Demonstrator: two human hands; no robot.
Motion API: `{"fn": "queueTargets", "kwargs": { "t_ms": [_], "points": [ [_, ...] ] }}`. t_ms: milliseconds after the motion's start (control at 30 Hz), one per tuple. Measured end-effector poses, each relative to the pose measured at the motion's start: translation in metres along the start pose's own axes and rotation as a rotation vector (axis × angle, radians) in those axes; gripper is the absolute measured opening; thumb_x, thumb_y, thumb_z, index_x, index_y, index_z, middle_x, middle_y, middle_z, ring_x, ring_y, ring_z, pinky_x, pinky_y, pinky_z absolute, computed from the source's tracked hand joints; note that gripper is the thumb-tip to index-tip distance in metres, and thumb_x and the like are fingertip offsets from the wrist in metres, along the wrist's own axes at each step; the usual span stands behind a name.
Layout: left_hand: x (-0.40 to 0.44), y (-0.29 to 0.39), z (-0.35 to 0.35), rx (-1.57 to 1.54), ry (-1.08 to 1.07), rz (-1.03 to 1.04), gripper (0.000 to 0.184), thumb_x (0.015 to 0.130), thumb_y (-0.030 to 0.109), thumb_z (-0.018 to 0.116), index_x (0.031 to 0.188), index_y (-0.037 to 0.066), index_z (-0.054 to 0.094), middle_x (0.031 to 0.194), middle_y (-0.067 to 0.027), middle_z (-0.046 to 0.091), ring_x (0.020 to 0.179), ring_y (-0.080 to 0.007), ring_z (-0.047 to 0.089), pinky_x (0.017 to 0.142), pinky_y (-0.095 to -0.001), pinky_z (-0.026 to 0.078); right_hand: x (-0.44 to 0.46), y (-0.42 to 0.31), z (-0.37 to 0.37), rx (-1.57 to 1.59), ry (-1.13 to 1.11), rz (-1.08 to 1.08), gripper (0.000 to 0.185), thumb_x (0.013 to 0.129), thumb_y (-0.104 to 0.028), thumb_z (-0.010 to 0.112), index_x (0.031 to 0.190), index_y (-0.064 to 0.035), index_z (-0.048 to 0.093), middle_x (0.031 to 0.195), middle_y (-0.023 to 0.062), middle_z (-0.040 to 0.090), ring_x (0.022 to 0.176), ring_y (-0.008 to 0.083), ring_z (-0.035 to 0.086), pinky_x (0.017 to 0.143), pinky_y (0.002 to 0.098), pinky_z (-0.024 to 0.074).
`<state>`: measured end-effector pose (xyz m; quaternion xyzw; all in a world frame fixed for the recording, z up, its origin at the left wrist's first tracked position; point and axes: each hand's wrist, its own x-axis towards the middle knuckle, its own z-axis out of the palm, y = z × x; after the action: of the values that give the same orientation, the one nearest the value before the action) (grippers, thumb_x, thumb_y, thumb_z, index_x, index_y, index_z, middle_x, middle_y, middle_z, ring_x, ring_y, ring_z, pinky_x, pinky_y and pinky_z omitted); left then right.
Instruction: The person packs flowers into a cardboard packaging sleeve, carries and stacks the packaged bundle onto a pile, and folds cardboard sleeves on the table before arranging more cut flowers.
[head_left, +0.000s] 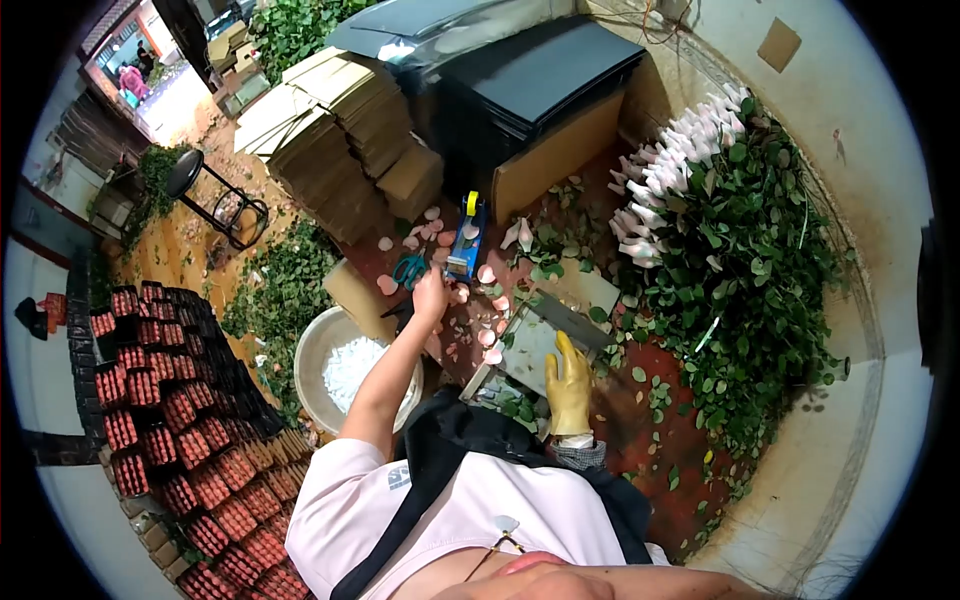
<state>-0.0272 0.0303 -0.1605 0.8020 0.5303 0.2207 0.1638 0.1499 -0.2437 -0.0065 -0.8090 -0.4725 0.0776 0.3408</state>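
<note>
My left hand is bare and reaches to the near end of a blue tape dispenser, its fingers drawn together. Whether a strip of tape is between them is too small to see. A yellow roll sits at the dispenser's far end. Just left of my fingertips lie scissors with teal handles. In a yellow rubber glove, my right hand rests with fingers stretched on a grey board. Loose pink petals and leaves are scattered around both hands.
Long-stemmed flowers with pale sleeved heads are heaped at right. A round tub with white pieces stands left of my arm. Stacked cardboard and dark sheets stand behind. A black stool and piled red-and-black packs are at left.
</note>
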Motion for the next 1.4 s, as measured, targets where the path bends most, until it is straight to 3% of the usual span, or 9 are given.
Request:
{"fn": "queueTargets", "kwargs": {
  "t_ms": [200,467,567,700,800,933,1000,1067,1400],
  "points": [
    [-0.05,0.031,-0.092,-0.456,0.182,0.024,0.023,0.087,0.016,0.069,0.09,0.0,0.051,0.082,-0.0194,0.051,0.077,-0.0435,0.053,0.068,-0.0443,0.045,0.0,0.002,0.0,0.052,0.076,-0.053,0.039,0.088,-0.011,0.064,0.126,-0.0038,0.06,0.102,0.021,0.066,0.096,0.0396,0.061,0.084,0.0463,0.0498],
    [-0.255,-0.138,-0.17,0.104,-0.906,-0.127,0.044,0.092,0.033,0.059,0.125,0.006,0.053,0.114,-0.0221,0.061,0.1,-0.0392,0.061,0.084,-0.0495,0.051,0.004,0.0,-0.002,0.095,0.048,-0.045,0.04,0.087,-0.011,0.064,0.126,-0.0036,0.059,0.097,0.0222,0.065,0.093,0.0414,0.06,0.083,0.0476,0.0485],
    [-0.135,-0.109,-0.188,0.237,-0.682,-0.246,0.024,0.089,0.023,0.062,0.101,0.002,0.064,0.096,-0.0222,0.066,0.088,-0.0362,0.065,0.076,-0.0467,0.052,0.001,0.0,-0.002,0.103,0.04,-0.036,0.04,0.087,-0.012,0.065,0.126,-0.0042,0.06,0.099,0.0225,0.064,0.093,0.0415,0.059,0.083,0.0472,0.0485],
    [0.077,0.031,-0.27,0.196,0.286,0.164,0.042,0.101,0.033,0.052,0.072,0.003,0.058,0.067,-0.0203,0.061,0.063,-0.0396,0.061,0.058,-0.0487,0.048,0.001,-0.003,-0.008,0.063,-0.05,0.081,0.04,0.089,-0.012,0.063,0.128,-0.0057,0.06,0.112,0.017,0.067,0.105,0.036,0.061,0.092,0.0425,0.0479],
    [0.225,0.067,-0.31,0.135,0.592,0.449,0.024,0.099,0.029,0.057,0.098,0.005,0.061,0.087,-0.014,0.067,0.066,-0.0357,0.064,0.059,-0.0433,0.051,0.0,-0.004,-0.006,0.055,-0.005,0.068,0.039,0.089,-0.013,0.063,0.128,-0.0057,0.06,0.114,0.017,0.066,0.106,0.0366,0.06,0.094,0.043,0.0472],
    [0.38,0.096,-0.32,0.391,0.443,0.533,0.073,0.086,0.029,0.07,0.147,0.01,0.036,0.146,-0.0137,0.046,0.129,-0.0317,0.049,0.105,-0.0429,0.042,0.001,-0.01,-0.007,0.013,0.047,0.036,0.037,0.09,-0.014,0.06,0.127,-0.0043,0.06,0.111,0.0249,0.063,0.104,0.044,0.057,0.093,0.0493,0.045],
    [0.402,0.11,-0.318,0.495,0.033,0.449,0.044,0.089,0.016,0.059,0.133,0.009,0.051,0.137,-0.016,0.055,0.123,-0.0336,0.055,0.099,-0.0444,0.047,0.0,-0.009,-0.005,0.02,0.044,0.052,0.038,0.091,-0.014,0.06,0.128,-0.0047,0.059,0.115,0.024,0.063,0.106,0.0449,0.056,0.095,0.0495,0.0444],
    [0.421,0.097,-0.3,0.617,0.234,0.655,0.018,0.091,0.011,0.052,0.102,0.008,0.066,0.105,-0.0114,0.07,0.098,-0.0309,0.068,0.08,-0.0401,0.056,-0.001,-0.001,0.001,0.017,0.038,0.056,0.039,0.091,-0.013,0.06,0.13,-0.0047,0.058,0.116,0.0232,0.063,0.109,0.0451,0.055,0.097,0.0501,0.0436],
    [0.41,0.14,-0.368,0.747,-0.213,0.466,0.017,0.084,0.022,0.066,0.096,0.014,0.075,0.096,-0.0112,0.073,0.09,-0.0299,0.07,0.077,-0.0418,0.055,0.002,-0.011,-0.004,-0.081,0.043,0.011,0.039,0.088,-0.007,0.06,0.127,-0.0012,0.058,0.112,0.0244,0.064,0.103,0.0444,0.057,0.092,0.0484,0.0463]
  ]
}}
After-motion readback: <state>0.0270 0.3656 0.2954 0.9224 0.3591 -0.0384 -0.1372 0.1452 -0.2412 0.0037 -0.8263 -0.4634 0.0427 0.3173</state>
